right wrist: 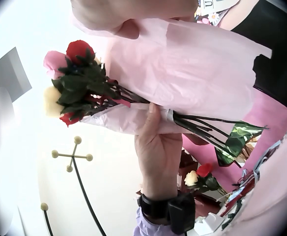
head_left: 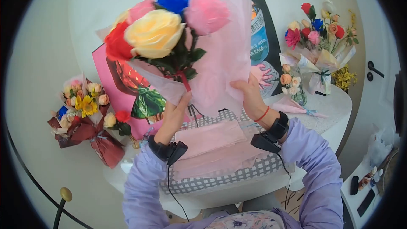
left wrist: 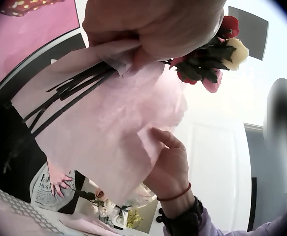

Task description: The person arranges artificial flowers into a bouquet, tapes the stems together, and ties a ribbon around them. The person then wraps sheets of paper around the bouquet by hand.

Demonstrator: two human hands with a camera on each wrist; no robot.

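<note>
A bouquet of large roses, cream (head_left: 155, 33), red, pink and blue, is held up over the table. Round its stems the left hand (head_left: 174, 116) grips, pressing the pink paper (right wrist: 128, 118) against them; dark stems (right wrist: 202, 129) stick out below that hand. On the other side, the right hand (head_left: 254, 101) pinches the edge of the pink sheet (left wrist: 104, 128) between thumb and fingers, holding it spread behind the roses. Folded pink paper (head_left: 212, 138) lies on the checked cloth (head_left: 229, 179) below both hands.
A wrapped bouquet with a sunflower (head_left: 86, 106) stands at the left, near loose red and cream roses (head_left: 123, 116). At the right are another bouquet (head_left: 324, 59), a glass vase (head_left: 299, 97) and a pink paper cone (head_left: 296, 107). Posters (head_left: 265, 38) stand behind.
</note>
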